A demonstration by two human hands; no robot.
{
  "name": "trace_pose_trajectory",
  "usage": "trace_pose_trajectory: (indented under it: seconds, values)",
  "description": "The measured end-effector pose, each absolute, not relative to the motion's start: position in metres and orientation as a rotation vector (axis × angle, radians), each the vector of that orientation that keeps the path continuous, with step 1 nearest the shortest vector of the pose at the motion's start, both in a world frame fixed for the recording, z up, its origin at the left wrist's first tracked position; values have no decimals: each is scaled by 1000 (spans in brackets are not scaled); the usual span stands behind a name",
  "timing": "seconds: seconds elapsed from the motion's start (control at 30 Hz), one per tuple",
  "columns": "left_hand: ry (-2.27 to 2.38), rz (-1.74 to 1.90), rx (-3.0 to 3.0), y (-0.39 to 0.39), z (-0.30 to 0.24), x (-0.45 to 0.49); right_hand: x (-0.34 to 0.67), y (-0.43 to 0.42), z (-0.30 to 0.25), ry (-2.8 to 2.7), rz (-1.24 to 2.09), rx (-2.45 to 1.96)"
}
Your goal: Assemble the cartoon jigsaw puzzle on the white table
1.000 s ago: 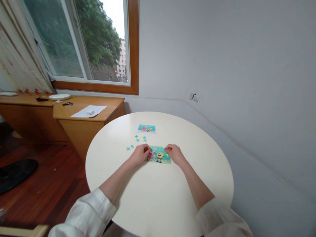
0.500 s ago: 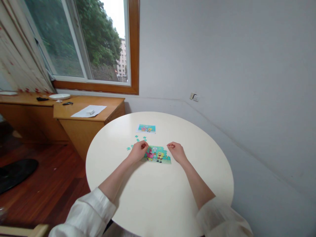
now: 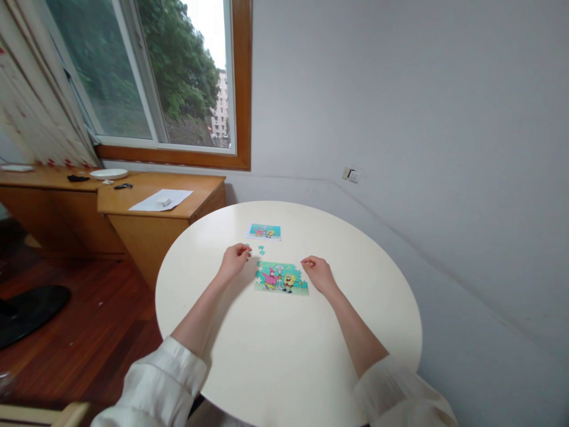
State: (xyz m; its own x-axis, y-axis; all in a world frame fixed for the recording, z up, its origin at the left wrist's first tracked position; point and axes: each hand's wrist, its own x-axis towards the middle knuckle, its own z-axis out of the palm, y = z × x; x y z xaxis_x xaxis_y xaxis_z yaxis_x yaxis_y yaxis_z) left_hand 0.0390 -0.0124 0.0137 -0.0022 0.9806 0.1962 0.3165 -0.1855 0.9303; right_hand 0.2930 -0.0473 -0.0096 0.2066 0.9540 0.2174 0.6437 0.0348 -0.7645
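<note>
A cartoon jigsaw puzzle (image 3: pixel 281 279) lies near the middle of the round cream table (image 3: pixel 288 350). My left hand (image 3: pixel 234 261) is to the left of it, fingers curled over loose teal pieces (image 3: pixel 261 250); whether it grips one I cannot see. My right hand (image 3: pixel 316 274) rests at the puzzle's right edge with fingers curled in. A small reference picture (image 3: pixel 265 231) lies farther back on the table.
A wooden sideboard (image 3: pixel 146 228) stands left of the table under the window (image 3: pixel 146 77), bearing a sheet of paper (image 3: pixel 160 200) and a white plate (image 3: pixel 108 174). A grey wall runs along the right. A dark round object (image 3: pixel 29 313) lies on the wooden floor.
My left hand has left the puzzle's left edge and moved left and back to the loose pieces. My right hand has drawn slightly right off the puzzle.
</note>
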Motion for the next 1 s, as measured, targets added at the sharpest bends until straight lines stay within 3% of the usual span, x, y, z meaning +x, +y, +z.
trace_pose_trajectory:
  seconds: [0.27, 0.53, 1.0]
  values:
    - [1643, 1142, 1620, -3, 14, 16, 293, -48, -9, -1527, 494, -1685]
    - [2044, 726, 1812, -8, 20, 5, 293, -47, -11, -1537, 511, -1694]
    - [1978, 591, 1747, -19, 27, 1, 295, -44, -19, -1579, 494, -1691]
